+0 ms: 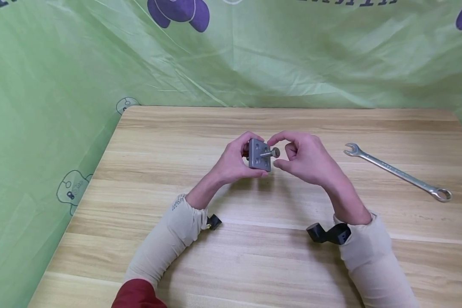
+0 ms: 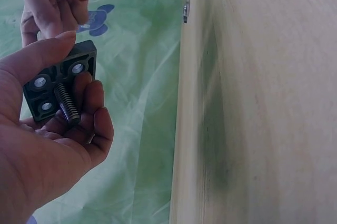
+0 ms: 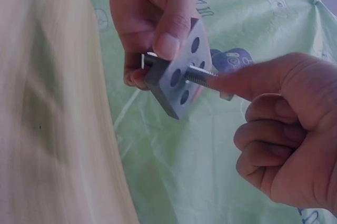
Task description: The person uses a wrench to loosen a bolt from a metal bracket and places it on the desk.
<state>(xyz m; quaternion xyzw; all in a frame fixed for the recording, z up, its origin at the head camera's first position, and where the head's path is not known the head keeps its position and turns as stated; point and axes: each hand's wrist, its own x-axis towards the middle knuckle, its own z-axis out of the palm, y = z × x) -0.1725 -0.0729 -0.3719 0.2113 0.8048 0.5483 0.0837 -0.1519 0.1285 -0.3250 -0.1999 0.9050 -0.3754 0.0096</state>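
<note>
A grey square plate (image 1: 253,154) with holes near its corners is gripped by its edges in my left hand (image 1: 231,161). Through its middle passes a hex bolt (image 1: 276,152), its head sticking out towards the right. The left wrist view shows the threaded end (image 2: 67,105) coming out of the plate's ribbed back, near the curled left fingers. My right hand (image 1: 309,160) is at the bolt head, index finger above and thumb below, with gaps visible in the head view. Its other fingers are curled in. One right digit overlaps the bolt (image 3: 196,75) in the right wrist view.
A combination wrench (image 1: 398,172) lies slantwise on the wooden table (image 1: 254,265), right of the hands. Green patterned cloth (image 1: 254,64) hangs behind the table and along its left side. Black camera mounts (image 1: 329,234) stick out from both sleeves.
</note>
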